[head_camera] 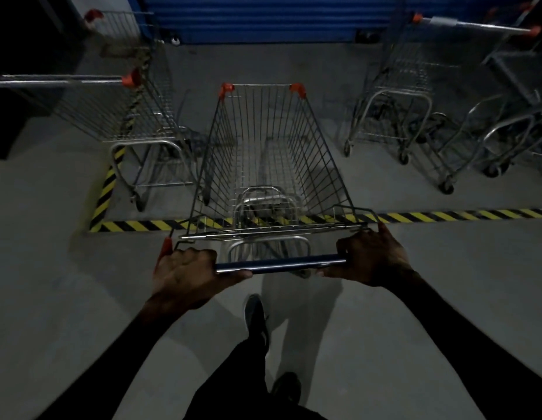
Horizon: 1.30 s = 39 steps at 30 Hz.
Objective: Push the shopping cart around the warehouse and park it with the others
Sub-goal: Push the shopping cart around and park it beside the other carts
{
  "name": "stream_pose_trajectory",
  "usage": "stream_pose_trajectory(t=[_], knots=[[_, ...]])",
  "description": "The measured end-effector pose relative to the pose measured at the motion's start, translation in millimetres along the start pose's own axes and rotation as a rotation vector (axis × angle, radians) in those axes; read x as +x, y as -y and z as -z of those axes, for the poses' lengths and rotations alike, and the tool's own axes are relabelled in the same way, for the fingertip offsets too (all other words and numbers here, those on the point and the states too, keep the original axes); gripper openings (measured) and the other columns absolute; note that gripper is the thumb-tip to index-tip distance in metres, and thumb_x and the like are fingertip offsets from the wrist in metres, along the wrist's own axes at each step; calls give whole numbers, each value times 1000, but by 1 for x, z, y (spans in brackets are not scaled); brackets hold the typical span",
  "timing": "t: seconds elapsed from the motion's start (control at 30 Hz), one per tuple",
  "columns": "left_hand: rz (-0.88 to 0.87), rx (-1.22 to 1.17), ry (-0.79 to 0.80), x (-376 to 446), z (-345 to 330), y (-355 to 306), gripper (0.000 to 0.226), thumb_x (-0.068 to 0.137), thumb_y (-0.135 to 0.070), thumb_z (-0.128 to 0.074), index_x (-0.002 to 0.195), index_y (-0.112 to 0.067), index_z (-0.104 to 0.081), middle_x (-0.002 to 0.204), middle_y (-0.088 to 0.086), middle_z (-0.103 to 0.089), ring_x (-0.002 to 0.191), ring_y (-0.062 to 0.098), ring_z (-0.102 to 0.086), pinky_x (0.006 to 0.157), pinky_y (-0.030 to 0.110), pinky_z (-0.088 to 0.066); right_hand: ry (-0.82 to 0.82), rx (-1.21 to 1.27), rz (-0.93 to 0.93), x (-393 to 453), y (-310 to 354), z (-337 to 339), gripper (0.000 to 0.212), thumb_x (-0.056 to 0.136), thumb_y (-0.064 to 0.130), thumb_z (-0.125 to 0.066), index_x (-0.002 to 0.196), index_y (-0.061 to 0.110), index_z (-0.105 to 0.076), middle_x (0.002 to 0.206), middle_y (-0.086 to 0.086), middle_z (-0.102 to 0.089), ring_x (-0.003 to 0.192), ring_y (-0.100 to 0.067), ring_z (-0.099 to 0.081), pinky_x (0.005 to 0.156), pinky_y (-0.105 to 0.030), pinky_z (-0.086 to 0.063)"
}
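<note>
Both hands, left hand [184, 275] and right hand [368, 259], are wrapped round my empty wire shopping cart [272, 165]'s handle at frame centre; parking step now, so I'd roll it straight between the parked silver carts [393, 95].

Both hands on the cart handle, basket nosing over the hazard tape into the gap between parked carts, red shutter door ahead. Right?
Not quite: the shutter door ahead is blue, not red, as the head view shows. The rest holds: the left hand and right hand both grip the cart handle, and the basket noses over the hazard tape into the gap between the parked carts.
</note>
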State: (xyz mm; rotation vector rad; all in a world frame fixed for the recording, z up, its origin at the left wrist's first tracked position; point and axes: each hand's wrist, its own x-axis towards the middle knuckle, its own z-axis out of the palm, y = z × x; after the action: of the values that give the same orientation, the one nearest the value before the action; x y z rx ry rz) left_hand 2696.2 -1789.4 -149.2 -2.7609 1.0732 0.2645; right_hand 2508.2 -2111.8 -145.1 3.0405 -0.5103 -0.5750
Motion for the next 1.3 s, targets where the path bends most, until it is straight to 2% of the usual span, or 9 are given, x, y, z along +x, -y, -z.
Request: stream_pose_trajectory(t=[0.13,0.23,0.3,0.53,0.77,0.9,1.0,1.1,1.3], knots=[[37,-56,-31,47,15,2,106,51,-117,6,69,-34,-56,90,-6,-77,105,18,-74,126,52,-27,-43,6,35,50,-13,26,109,48,115,6,82,36,-61,98,9,-73,112,-21,-69,121,-58,-27],[50,-70,-28,104,26,20,126,53,-118,4,100,-34,-77,108,-2,-80,115,21,-72,126,56,-27,2,9,55,100,-16,55,69,73,105,-30,76,40,-53,99,13,-69,120,-23,-66,124,-55,-26],[50,-67,-20,143,33,36,128,55,-118,5,102,-30,-77,111,2,-80,116,24,-71,125,58,-28,-4,22,24,138,-17,70,62,79,98,-42,83,39,-58,113,7,-72,125,-24,-62,127,-53,-22],[38,-37,-37,287,56,90,124,60,-117,1,100,-31,-80,104,2,-79,111,26,-72,128,57,-22,-67,-16,3,286,-30,113,84,66,106,-22,82,35,-65,106,4,-73,118,-24,-65,128,-57,-17],[-6,-28,-19,398,87,136,107,66,-116,-7,66,-25,-63,72,-2,-64,100,25,-73,128,58,-24,-23,-17,-10,399,-36,154,97,52,115,0,68,35,-52,72,16,-44,107,-23,-67,125,-60,-26],[13,-15,-15,442,97,161,110,68,-115,-12,80,-24,-75,80,-1,-67,104,26,-72,129,56,-20,3,9,-56,449,-28,167,103,55,114,-6,80,35,-67,79,15,-52,112,-22,-66,127,-63,-19],[68,-19,-32,465,102,180,114,65,-116,-19,93,-22,-79,104,11,-77,104,29,-71,113,46,-43,10,26,-76,475,-18,178,104,61,115,-14,90,35,-74,77,15,-53,112,-22,-67,127,-63,-17],[106,-16,-36,478,105,194,121,59,-119,-13,89,-23,-80,90,8,-75,81,24,-62,90,38,-49,13,43,-89,489,-6,190,100,61,114,-19,95,38,-75,81,11,-56,115,-23,-67,127,-60,-18],[95,-56,-69,492,117,214,111,67,-116,-19,90,-24,-76,93,14,-77,92,31,-73,87,39,-53,-34,175,-87,523,4,192,111,51,120,-13,82,33,-74,89,8,-73,105,-21,-69,126,-62,-21]])
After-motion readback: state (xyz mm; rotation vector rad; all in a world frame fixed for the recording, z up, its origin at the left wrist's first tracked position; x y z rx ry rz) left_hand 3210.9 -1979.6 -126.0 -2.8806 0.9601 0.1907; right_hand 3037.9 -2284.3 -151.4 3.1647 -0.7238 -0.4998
